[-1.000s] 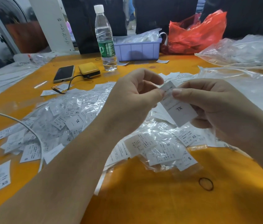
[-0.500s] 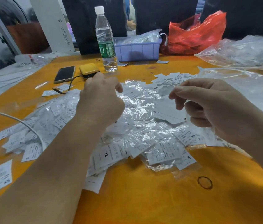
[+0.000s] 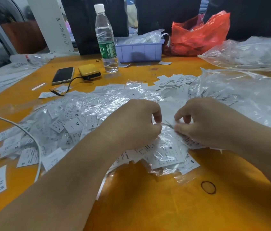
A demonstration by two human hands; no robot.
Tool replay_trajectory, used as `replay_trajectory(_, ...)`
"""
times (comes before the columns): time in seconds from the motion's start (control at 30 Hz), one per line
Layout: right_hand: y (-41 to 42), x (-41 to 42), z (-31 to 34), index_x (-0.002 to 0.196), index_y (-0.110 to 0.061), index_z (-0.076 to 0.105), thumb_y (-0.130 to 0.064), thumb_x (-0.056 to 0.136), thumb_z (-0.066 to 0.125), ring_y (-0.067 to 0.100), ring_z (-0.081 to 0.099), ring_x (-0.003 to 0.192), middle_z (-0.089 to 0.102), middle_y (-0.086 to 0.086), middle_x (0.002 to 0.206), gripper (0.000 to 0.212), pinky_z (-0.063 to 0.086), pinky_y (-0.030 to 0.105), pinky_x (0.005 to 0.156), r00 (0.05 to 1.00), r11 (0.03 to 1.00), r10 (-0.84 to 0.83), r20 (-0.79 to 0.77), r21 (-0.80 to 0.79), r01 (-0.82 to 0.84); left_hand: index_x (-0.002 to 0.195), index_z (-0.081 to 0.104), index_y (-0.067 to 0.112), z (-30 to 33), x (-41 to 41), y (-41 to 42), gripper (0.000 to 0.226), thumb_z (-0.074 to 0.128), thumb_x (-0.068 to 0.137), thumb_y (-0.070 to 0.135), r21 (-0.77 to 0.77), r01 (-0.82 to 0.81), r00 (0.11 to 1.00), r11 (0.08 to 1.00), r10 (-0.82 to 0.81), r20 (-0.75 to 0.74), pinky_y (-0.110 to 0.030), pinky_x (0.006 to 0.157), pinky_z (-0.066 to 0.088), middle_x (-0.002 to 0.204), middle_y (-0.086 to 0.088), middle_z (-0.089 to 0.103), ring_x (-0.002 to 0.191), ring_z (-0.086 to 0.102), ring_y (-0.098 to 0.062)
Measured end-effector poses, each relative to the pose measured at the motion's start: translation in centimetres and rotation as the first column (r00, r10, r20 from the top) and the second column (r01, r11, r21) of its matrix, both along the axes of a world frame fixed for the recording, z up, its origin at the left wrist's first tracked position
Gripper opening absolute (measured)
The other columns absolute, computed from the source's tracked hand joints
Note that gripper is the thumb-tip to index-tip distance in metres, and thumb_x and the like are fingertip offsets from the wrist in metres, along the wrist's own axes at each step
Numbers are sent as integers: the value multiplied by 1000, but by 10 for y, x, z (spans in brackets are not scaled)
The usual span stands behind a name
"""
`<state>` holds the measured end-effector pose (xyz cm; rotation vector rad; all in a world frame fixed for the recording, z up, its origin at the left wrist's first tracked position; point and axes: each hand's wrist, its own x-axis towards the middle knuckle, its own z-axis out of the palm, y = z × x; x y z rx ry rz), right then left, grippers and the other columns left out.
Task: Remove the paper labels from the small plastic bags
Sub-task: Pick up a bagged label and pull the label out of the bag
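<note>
From the head view, both hands met low over the middle of the orange bench point(image 3: 148, 205), on top of a wide heap of small plastic bags point(image 3: 98, 107) with paper labels inside. The left hand point(image 3: 136, 124) had its fingers point(image 3: 157, 114) curled and pinched on a small clear bag point(image 3: 166, 125) lying at the top of the heap; the right hand point(image 3: 204, 122) faced it, its thumb and forefinger clamped on the same bag from the other side — the two hands almost touching. Labels marked XL, M and S showed through the plastic around the wrists, and a loose pile of bare labels point(image 3: 173, 80) lay farther back, just beyond the heap. A white cable point(image 3: 30, 135) curved across the heap's left side. Behind stood a water bottle point(image 3: 105, 40), a phone point(image 3: 63, 75) beside a yellow box point(image 3: 89, 72), a purple tray point(image 3: 139, 50) and a red bag point(image 3: 199, 34). Large clear bags point(image 3: 248, 54) sat to the right, and a rubber band point(image 3: 208, 187) lay on the near bench.
</note>
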<state>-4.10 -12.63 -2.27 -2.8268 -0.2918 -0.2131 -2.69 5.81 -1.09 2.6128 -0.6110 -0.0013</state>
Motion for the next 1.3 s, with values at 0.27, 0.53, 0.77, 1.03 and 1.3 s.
replay_trajectory(0.27, 3, -3, 2, 88, -20, 75, -27, 90, 64, 12, 58, 75, 63, -6, 82, 13, 53, 40, 69, 983, 994, 60, 176, 75, -74, 90, 63, 36, 1, -2, 1, 5, 61, 91, 32, -29, -20, 1000, 999, 20, 4, -24, 58, 42, 77, 17, 58, 71, 56, -1)
replay_trajectory(0.53, 7, -10, 9, 82, -29, 74, -26, 88, 67, 2, 45, 44, 58, -27, 57, 9, 33, 8, 44, 958, 842, 172, 228, 471, -264, 128, 48, 37, 1, 2, 3, 40, 63, 91, 38, -97, -71, 989, 993, 83, 125, -24, 71, 40, 105, 13, 50, 92, 48, -7)
replay_trajectory(0.77, 1, -5, 13, 86, -14, 74, -13, 91, 63, -7, 52, 42, 52, -24, 44, 12, 33, 1, 42, 960, 678, 240, 142, 683, -270, 127, 55, 39, 7, 0, 1, 41, 66, 89, 45, -239, 41, 972, 970, 16, 235, -10, 86, 32, 120, 10, 41, 116, 39, -9)
replay_trajectory(1.03, -3, -3, 14, 80, -5, 70, -41, 83, 64, 11, 26, 43, 52, 1, 60, 36, 24, 22, 39, 976, 413, 215, -40, 909, -54, 96, 58, 29, 8, 1, 1, 6, 61, 95, 24, -405, 14, 992, 914, 38, 122, -17, 55, 48, 80, 9, 67, 71, 63, -7)
replay_trajectory(1.3, 1, -3, 16, 99, -10, 65, -56, 82, 49, 11, 30, 46, 56, 3, 77, 51, 30, 21, 39, 899, 83, 415, -138, 990, 114, 86, 58, 27, 11, -6, -5, 19, 55, 94, 10, -536, 51, 982, 843, 54, 179, -48, 55, 48, 70, -11, 64, 63, 59, -29)
